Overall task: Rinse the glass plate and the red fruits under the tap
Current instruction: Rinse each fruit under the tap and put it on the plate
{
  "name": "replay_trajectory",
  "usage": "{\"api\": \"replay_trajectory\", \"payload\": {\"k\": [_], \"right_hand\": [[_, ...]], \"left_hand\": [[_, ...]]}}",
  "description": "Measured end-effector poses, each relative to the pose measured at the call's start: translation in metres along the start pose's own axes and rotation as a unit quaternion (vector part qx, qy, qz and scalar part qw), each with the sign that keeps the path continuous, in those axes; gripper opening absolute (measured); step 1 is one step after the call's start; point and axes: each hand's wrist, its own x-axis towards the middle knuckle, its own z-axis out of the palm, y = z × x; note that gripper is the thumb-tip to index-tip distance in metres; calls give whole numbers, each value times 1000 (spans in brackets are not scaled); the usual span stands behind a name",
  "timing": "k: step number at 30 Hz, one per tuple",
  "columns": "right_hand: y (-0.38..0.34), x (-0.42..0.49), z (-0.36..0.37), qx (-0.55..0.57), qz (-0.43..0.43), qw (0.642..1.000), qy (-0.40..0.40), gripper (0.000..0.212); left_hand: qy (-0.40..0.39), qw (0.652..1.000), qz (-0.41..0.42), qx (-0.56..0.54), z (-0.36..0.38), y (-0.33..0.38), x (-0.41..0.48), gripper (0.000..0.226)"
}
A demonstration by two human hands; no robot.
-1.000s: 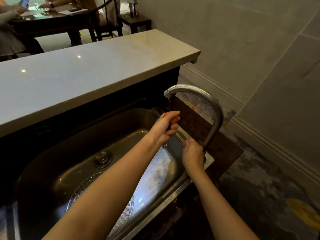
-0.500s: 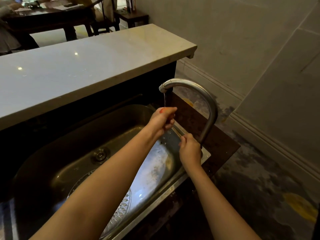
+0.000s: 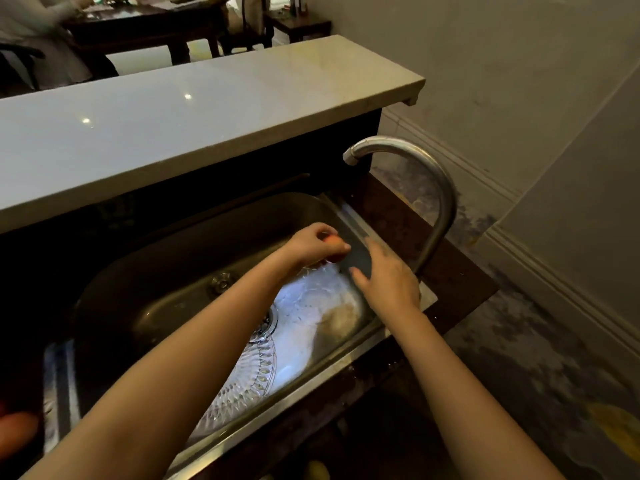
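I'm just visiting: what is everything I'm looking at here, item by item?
Stainless steel sink: one, grey, below the counter.
Patterned clear glass plate: one, lying in the sink.
Curved metal tap: one, silver, right of the sink.
Small red fruit: one, in the left hand.
Blurred reddish round thing: one, at the lower left edge.
Pale stone counter: one, whitish, behind the sink.
Dark wooden table: one, far back.
Left hand: holds the fruit over the sink.
Right hand: open, near the tap.
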Motion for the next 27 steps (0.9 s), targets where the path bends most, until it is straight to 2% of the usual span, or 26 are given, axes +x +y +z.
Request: {"api": "replay_trajectory", "payload": {"k": [3,6,9,12,13,15,17,22,25,27], "right_hand": [[-29,5,6,9,-87,993,-80,73],[-59,11,17,123,-138,966,-181,56],[-86,12,42,171,-163,940,-246,44],[-113,11,79,178,-185,924,-284,41],[-121,10,93,174,-193,920,-295,42],[-138,7,123,164,-207,913,-312,45],[-151,3,153,150,-218,909,-322,45],[-174,-13,227,57,-225,907,-350,52],[-177,-21,260,-19,-276,896,-348,59],[-177,-23,275,-50,-311,887,-338,55]], "left_hand": [[-6,999,-13,34,-16,-15,-22,24],[2,999,-38,28,-34,-34,-47,23],[35,996,-77,-5,-57,-60,-77,24],[122,984,-113,-59,-79,-95,-115,23],[165,978,-121,-31,-86,-109,-130,28],[233,950,-132,157,-100,-140,-170,33],[250,912,-130,297,-106,-170,-214,33],[211,873,-57,436,-98,-222,-292,33],[169,856,-68,483,-88,-241,-310,42],[177,847,-91,492,-84,-249,-315,50]]}}
